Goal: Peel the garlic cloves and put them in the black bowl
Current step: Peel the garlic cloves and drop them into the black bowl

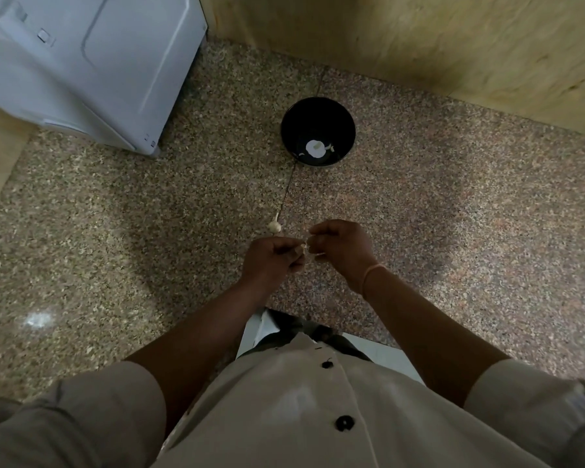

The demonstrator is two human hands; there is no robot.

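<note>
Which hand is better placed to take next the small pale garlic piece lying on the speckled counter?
Probably the left hand: the small pale garlic piece lies just beyond its knuckles, farther from the right hand.

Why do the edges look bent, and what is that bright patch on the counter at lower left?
Head view: the wide lens bows the wall and white appliance; the patch is glare on the polished counter; the left hand and right hand, pinching a clove, are dim and soft.

Head camera looks steeply down, close over the speckled counter (115, 231).
</note>
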